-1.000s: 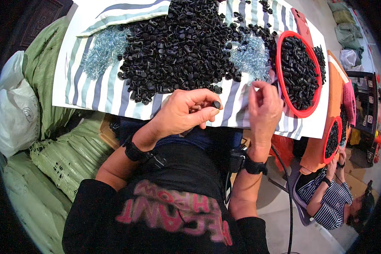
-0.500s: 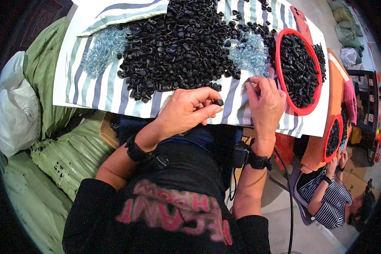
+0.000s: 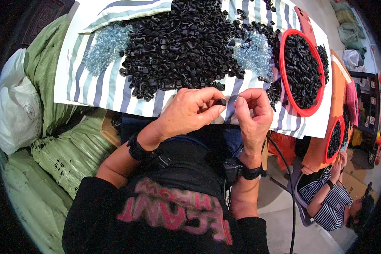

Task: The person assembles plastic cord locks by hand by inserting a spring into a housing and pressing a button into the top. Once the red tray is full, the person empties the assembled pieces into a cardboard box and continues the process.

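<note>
My left hand (image 3: 189,111) is closed over the table's near edge, pinching a small black plastic cord-lock piece (image 3: 220,102) between thumb and fingers. Just to its right, my right hand (image 3: 256,113) pinches a tiny shiny spring (image 3: 238,98) at its fingertips. The two hands are close together but apart. Beyond them, a big heap of black plastic cord-lock parts (image 3: 178,51) covers the middle of the striped cloth (image 3: 99,91). Small silvery-blue springs (image 3: 106,48) lie in a pile on the heap's left, and another spring pile (image 3: 255,54) lies on its right.
A red-rimmed basket (image 3: 301,113) full of black parts stands at the table's right, near a reddish phone (image 3: 301,17). Green woven sacks (image 3: 78,146) crowd the left side. A black cable (image 3: 293,203) hangs at the right. Farther right, a person in stripes (image 3: 332,207) works beside another red-rimmed basket (image 3: 328,158).
My right hand has come away from the right spring pile, moving left and nearer to me, and now holds a spring by the black piece. My left hand keeps its pinch.
</note>
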